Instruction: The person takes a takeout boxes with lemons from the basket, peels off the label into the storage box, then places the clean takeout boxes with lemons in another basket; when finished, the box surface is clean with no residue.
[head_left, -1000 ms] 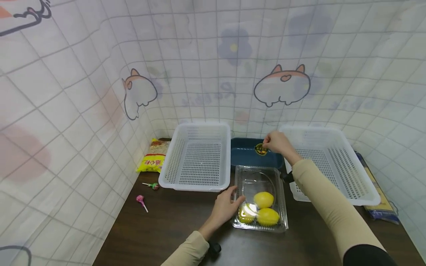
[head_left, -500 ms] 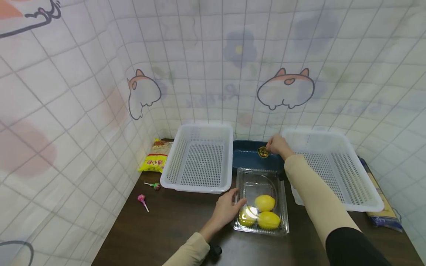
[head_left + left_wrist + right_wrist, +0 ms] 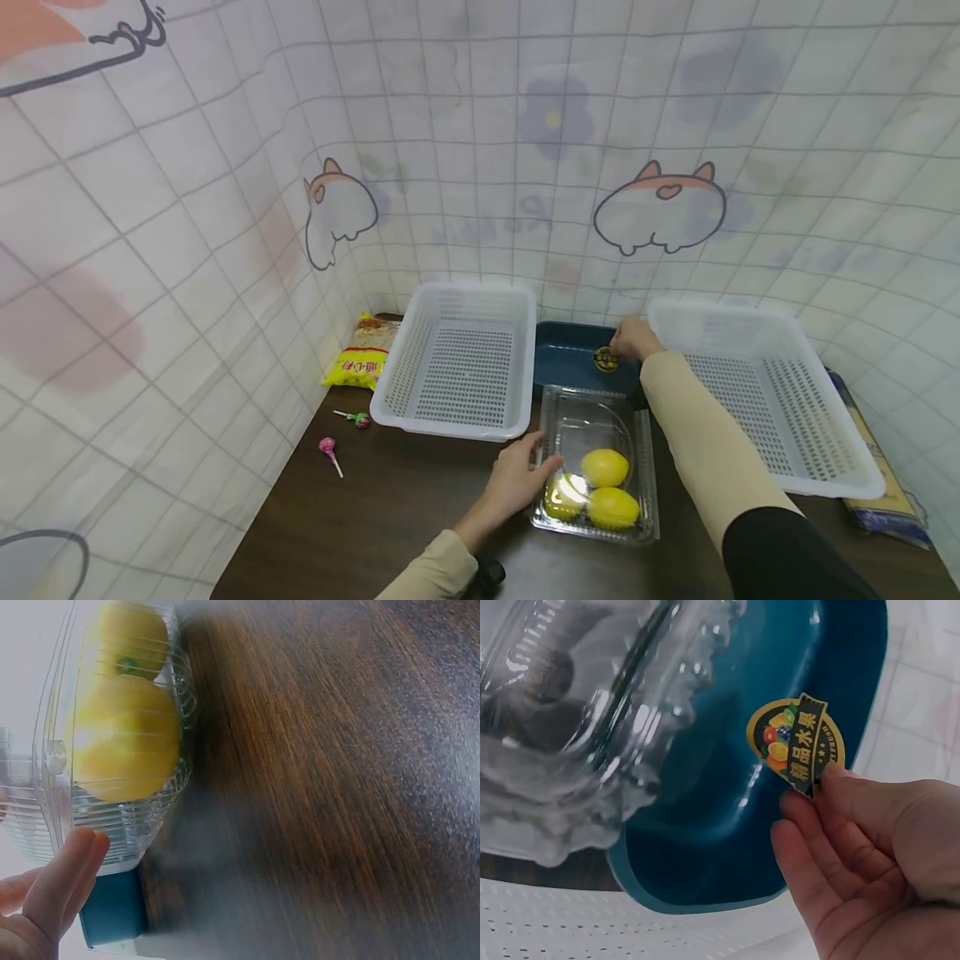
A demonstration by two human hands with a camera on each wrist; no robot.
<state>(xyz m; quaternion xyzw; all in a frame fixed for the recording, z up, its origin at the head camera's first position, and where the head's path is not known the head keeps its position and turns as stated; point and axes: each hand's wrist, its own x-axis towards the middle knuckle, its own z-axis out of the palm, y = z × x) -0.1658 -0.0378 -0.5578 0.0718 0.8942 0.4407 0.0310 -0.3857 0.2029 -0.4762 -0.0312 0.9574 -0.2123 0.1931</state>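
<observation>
My right hand (image 3: 636, 339) pinches a black and gold fruit sticker (image 3: 784, 742) by its edge, thumb against fingertips. The sticker hangs over a dark teal tray (image 3: 566, 367) at the back. In front of that tray lies a closed clear plastic clamshell box (image 3: 581, 412) with three yellow lemons (image 3: 605, 467) in its near half. My left hand (image 3: 517, 479) rests at the box's left side, thumb over the lid edge. In the left wrist view its extended fingers (image 3: 64, 881) touch the ribbed plastic wall beside a lemon (image 3: 127, 742).
White perforated baskets stand left (image 3: 468, 375) and right (image 3: 750, 400) of the tray. A yellow food bag (image 3: 363, 354) leans behind the left basket, with two lollipops (image 3: 327, 446) in front of it. Another package (image 3: 873, 467) lies beyond the right basket. A grid-patterned curtain (image 3: 480, 167) hangs behind.
The head view has shifted, so everything sits lower and further right. My right forearm has swung inward, and the hand with the sticker has come slightly nearer the box. My left hand stays on the box.
</observation>
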